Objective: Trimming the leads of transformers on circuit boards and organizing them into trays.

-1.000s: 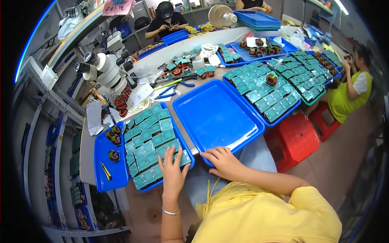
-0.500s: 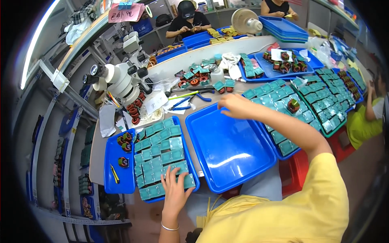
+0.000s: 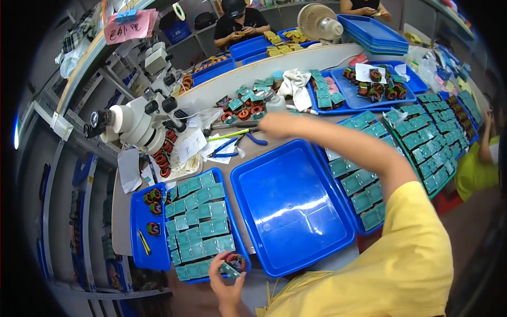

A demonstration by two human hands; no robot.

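My left hand [image 3: 226, 288] is closed around a toroidal coil [image 3: 236, 262] with copper-red windings and a green board, at the near edge of the left blue tray [image 3: 244, 252]. Rows of green-topped coil modules [image 3: 199, 205] fill that tray. My right hand [image 3: 279, 124] reaches across to the bench area beyond the middle blue tray [image 3: 293, 211]. It is near a white bottle [image 3: 275, 103] and blue-handled pliers [image 3: 255, 139]. Its fingers are blurred and bunched, so what they touch is hidden.
A narrow blue tray [image 3: 138, 201] on the left holds several coils and a yellow cutter [image 3: 143, 242]. Beyond it stands a microscope [image 3: 138, 124]. More green modules [image 3: 364, 182] lie in trays on the right. A fan [image 3: 319, 24] and co-workers are across the partition [image 3: 222, 87].
My left hand has lifted a coil module from the left tray and turned it up. My right hand has moved left, over where two green-topped coils lay. The view has shifted slightly.
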